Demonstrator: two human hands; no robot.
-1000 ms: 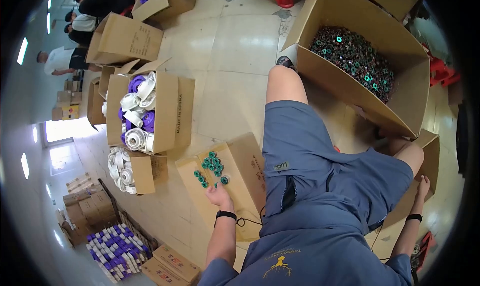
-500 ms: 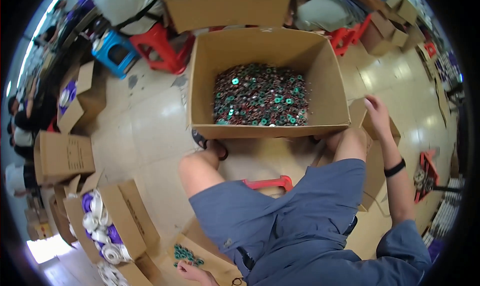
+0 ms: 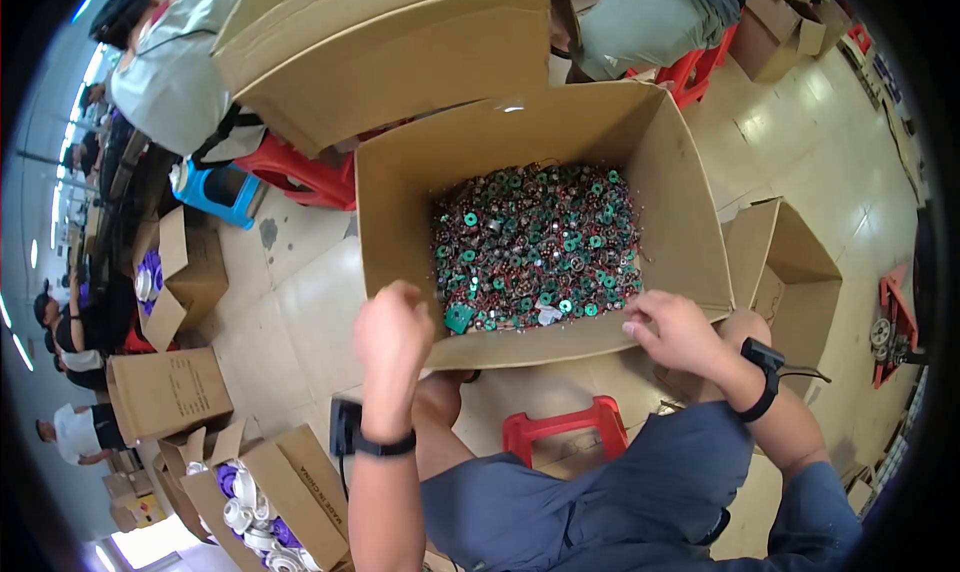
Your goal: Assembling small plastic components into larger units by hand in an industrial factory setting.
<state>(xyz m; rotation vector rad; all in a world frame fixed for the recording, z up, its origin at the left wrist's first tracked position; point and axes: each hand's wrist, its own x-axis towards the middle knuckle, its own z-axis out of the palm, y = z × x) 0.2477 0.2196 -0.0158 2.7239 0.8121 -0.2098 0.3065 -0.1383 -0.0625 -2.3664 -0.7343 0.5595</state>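
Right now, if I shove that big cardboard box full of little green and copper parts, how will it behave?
The cardboard box is probably heavy: small green and copper parts cover its floor, so it would likely slide stiffly rather than tip. Its open flaps and thin walls may flex under the left hand or the right hand.

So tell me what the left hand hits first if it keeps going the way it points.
Probably the near wall of the big cardboard box: the left hand sits at its near-left rim, pointing toward the pile of small green and copper parts. Depth is unclear.
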